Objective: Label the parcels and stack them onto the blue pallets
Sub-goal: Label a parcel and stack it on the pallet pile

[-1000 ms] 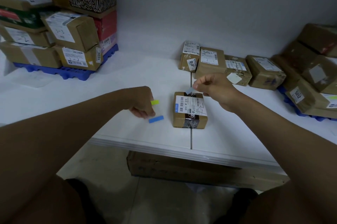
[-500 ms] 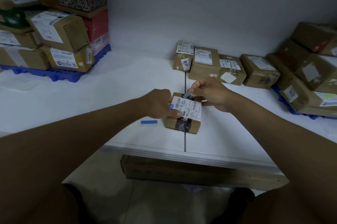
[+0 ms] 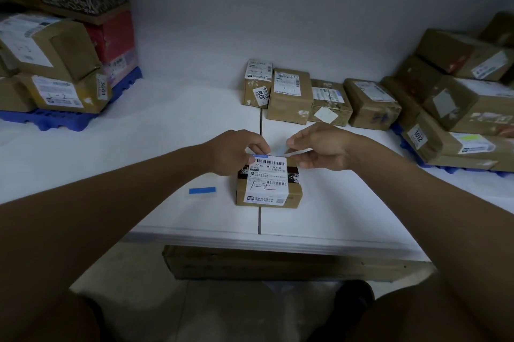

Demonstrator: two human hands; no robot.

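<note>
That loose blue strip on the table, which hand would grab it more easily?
Probably the left hand: the blue strip lies on its side of the parcel, while the right hand pinches a pale slip.

parcel (image 3: 268, 188): brown corrugated cardboard, matt, dark glossy tape band | its shipping label (image 3: 266, 179): white paper, smooth, printed | blue sticker (image 3: 202, 190): smooth, flat, paper or film, cannot tell | table (image 3: 172, 130): white, smooth, matt | left pallet (image 3: 55, 120): blue moulded plastic | back-row parcels (image 3: 292, 95): scuffed matt cardboard
</note>
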